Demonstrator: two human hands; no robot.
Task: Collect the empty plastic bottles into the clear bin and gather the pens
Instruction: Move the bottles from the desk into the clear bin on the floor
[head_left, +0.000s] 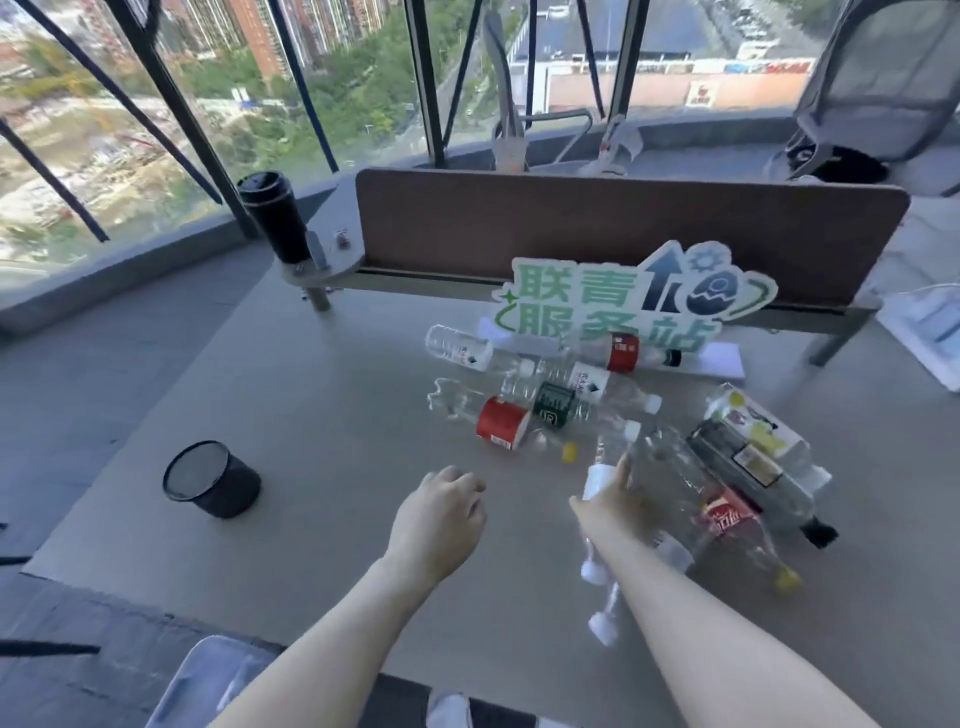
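Right grip (615, 493) closes around clear bottle (602, 470); left grip (441, 512) beside.

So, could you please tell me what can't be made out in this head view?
- Right hand: motion blur hides whether it grips the clear bottle beside it.
- Black mesh cup: its dark inside conceals any contents.
- Clear bin: cut off by the bottom edge.
- Pens: none discernible.
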